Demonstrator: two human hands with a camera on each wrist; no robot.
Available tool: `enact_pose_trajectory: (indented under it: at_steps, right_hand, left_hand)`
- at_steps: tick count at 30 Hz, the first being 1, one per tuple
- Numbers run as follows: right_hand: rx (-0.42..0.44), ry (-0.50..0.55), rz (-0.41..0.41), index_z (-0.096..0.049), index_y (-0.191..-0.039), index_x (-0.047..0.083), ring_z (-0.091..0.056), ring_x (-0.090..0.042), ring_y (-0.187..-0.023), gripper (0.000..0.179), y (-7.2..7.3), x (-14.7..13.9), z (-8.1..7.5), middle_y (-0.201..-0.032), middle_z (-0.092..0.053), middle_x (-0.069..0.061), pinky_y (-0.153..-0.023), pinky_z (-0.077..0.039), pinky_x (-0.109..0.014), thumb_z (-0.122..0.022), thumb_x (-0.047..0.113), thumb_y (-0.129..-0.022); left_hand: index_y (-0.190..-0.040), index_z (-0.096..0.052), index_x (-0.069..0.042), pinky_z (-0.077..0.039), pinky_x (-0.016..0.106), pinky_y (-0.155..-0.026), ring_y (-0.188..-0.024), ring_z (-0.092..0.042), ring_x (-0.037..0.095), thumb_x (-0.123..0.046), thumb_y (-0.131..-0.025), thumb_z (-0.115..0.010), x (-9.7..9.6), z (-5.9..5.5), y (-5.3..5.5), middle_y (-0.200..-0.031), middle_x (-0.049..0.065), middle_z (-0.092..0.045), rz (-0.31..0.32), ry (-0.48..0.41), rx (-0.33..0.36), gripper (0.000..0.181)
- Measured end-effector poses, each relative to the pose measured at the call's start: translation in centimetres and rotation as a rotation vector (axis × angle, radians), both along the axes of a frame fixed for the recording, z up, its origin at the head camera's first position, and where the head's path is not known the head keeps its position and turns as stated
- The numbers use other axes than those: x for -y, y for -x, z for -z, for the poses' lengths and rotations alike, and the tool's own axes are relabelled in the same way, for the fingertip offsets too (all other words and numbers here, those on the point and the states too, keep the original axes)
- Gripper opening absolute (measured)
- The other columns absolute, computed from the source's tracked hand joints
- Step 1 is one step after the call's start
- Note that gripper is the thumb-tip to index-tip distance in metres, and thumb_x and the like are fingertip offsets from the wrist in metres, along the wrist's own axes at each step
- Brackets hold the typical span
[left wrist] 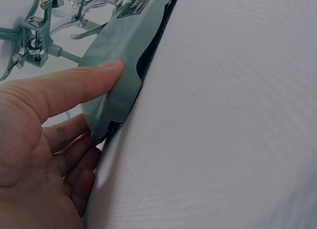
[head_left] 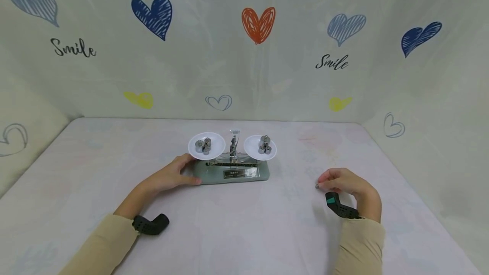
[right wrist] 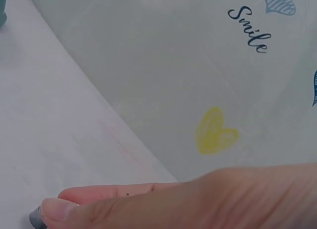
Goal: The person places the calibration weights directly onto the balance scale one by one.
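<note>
A balance scale (head_left: 214,176) with a grey-green base stands on the table. My left hand (head_left: 168,176) holds the left end of this base, thumb along the front and the other fingers behind, as the left wrist view shows. Several metal weights (head_left: 199,146) sit on the white left pan (head_left: 217,141); several more, one of them larger (head_left: 265,140), are on the right pan (head_left: 250,147). Off to the right, my right hand (head_left: 345,183) pinches a small metal weight (right wrist: 35,218) between thumb and fingertips, low over the table.
A pale cloth covers the table (head_left: 237,224). Behind it hangs a light backdrop (head_left: 294,75) printed with hearts and lettering. Each wrist wears a black device, the left one (head_left: 150,225) close over the table.
</note>
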State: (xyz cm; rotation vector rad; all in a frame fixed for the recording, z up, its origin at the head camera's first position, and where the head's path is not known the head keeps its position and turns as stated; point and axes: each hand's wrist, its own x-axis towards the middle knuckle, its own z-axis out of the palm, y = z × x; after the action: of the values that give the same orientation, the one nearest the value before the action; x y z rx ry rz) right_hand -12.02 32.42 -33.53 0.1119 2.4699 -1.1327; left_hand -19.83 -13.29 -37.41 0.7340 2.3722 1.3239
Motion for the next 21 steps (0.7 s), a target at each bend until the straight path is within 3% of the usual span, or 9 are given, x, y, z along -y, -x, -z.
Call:
enact_pose_trajectory:
  at_steps: [13, 21]
  right_hand:
    - [-0.005, -0.043, -0.011, -0.061, -0.095, -0.004, -0.049, -0.014, -0.077, 0.022, 0.14, 0.29, -0.04, -0.078, -0.059, 0.003, -0.070, -0.041, -0.027, -0.065, 0.015, -0.085]
    - [-0.024, -0.053, -0.014, -0.062, -0.095, -0.006, -0.047, -0.012, -0.073, 0.022, 0.14, 0.44, -0.05, -0.076, -0.058, 0.003, -0.065, -0.040, -0.024, -0.063, 0.014, -0.086]
  left_hand:
    - [-0.139, -0.032, 0.005, -0.010, 0.064, -0.108, -0.136, -0.017, 0.045, -0.019, -0.077, -0.075, 0.02, -0.14, 0.04, -0.144, 0.025, -0.030, 0.009, -0.011, -0.009, 0.079]
    - [-0.139, -0.032, 0.004, -0.009, 0.064, -0.108, -0.136, -0.016, 0.044, -0.020, -0.077, -0.075, 0.05, -0.10, -0.06, -0.145, 0.025, -0.030, 0.006, -0.016, 0.005, 0.079]
